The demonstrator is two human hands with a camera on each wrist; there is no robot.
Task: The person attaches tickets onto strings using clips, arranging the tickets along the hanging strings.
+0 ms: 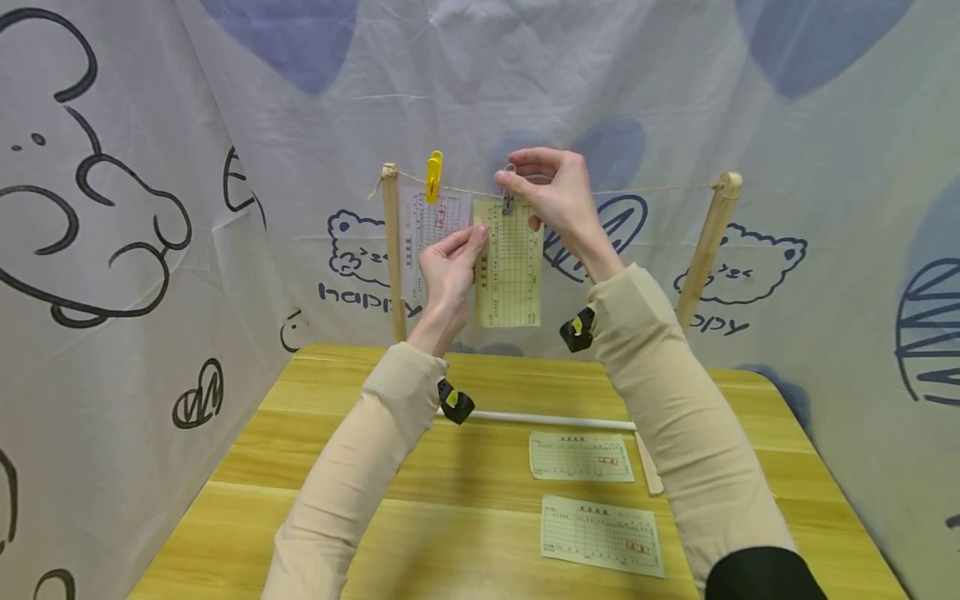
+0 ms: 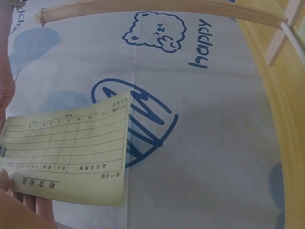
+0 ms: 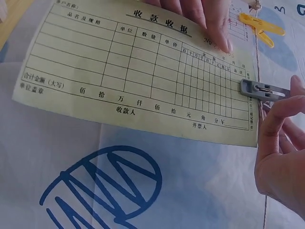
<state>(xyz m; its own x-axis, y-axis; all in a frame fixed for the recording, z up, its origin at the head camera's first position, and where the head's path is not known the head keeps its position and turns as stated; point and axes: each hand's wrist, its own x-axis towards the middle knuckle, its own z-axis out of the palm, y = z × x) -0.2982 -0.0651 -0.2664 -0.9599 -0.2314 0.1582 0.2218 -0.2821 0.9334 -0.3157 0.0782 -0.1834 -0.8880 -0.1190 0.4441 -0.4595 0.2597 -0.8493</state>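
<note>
A pale yellow receipt slip (image 1: 512, 279) hangs upright at a thin string (image 1: 637, 190). My left hand (image 1: 448, 275) pinches its left edge near the top, the thumb lying over the printed side in the right wrist view. At the top edge of the slip, a grey clothespin (image 3: 262, 90) sits across the paper and the string. My right hand (image 1: 558, 196) pinches the handle end of that clothespin between thumb and finger. Left of it, a whitish receipt slip (image 1: 414, 237) hangs from the string under a yellow clothespin (image 1: 433, 177), partly hidden behind my left hand.
Two wooden posts (image 1: 708, 250) hold the string at its ends. A white rod (image 1: 555, 420) runs low between them, near a wooden foot (image 1: 648, 467). Two more receipt slips (image 1: 581, 457) lie on the wooden table (image 1: 300, 433). A patterned cloth (image 1: 465, 75) hangs behind.
</note>
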